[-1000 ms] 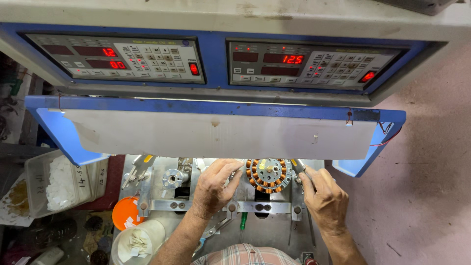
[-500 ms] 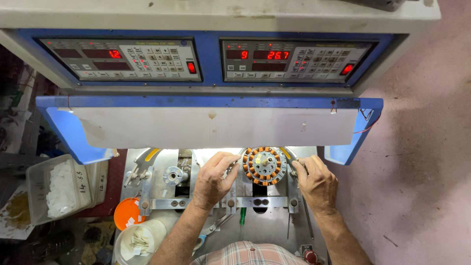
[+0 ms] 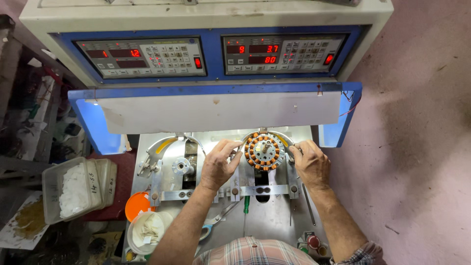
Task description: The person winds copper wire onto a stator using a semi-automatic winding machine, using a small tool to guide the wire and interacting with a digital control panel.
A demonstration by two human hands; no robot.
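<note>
A round stator point(image 3: 264, 151) wound with orange-copper coils sits on the right spindle of a metal winding machine deck point(image 3: 274, 221). My left hand point(image 3: 219, 164) rests at the stator's left side, fingers bent and touching its rim and the curved guide there. My right hand point(image 3: 309, 162) is at the stator's right side, fingers curled against the guide next to it. Whether either hand pinches a wire I cannot tell. The left spindle point(image 3: 180, 166) is bare.
Above the deck hang a white shield point(image 3: 221, 112) and two control panels point(image 3: 142, 56) with red digits. Scissors point(image 3: 216, 221) and a green-handled screwdriver point(image 3: 246, 208) lie on the deck. An orange lid point(image 3: 136, 205), a white tub point(image 3: 147, 230) and clear plastic trays point(image 3: 73, 189) stand left.
The view has shifted slightly. Both hands stay at the stator's sides, the left fingers now reaching nearer its upper rim. The red digits on the panels have changed.
</note>
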